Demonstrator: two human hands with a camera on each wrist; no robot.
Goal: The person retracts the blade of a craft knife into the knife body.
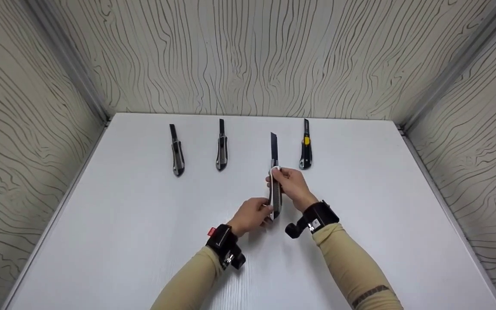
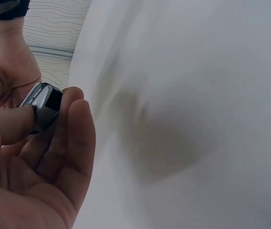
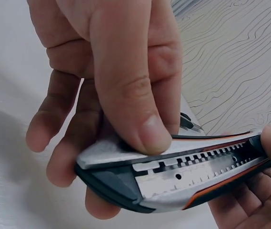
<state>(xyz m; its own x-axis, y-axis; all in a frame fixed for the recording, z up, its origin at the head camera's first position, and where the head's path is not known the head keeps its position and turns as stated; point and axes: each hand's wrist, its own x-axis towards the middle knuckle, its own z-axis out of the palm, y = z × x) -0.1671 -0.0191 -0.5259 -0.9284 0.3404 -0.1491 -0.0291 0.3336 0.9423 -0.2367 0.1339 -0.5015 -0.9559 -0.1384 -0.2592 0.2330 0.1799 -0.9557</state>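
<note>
A grey and black snap-off utility knife [image 1: 276, 196] is held above the white table, its dark blade [image 1: 274, 146] extended and pointing toward the back wall. My right hand [image 1: 294, 185] grips the front of the handle, thumb on top at the slider. My left hand [image 1: 250, 215] pinches the rear end between thumb and fingers. In the right wrist view the knife [image 3: 192, 176] shows orange edging and a toothed metal channel, with the left thumb [image 3: 154, 136] pressed on its rear side. Only the knife's end [image 2: 45, 107] appears in the left wrist view.
Three more utility knives lie on the table [image 1: 123, 206] toward the back, blades out and pointing away: a grey one [image 1: 178, 158] at left, another grey one [image 1: 221, 153], and a black one with a yellow slider [image 1: 306, 148] at right. Wood-patterned walls [image 1: 248, 56] enclose the table.
</note>
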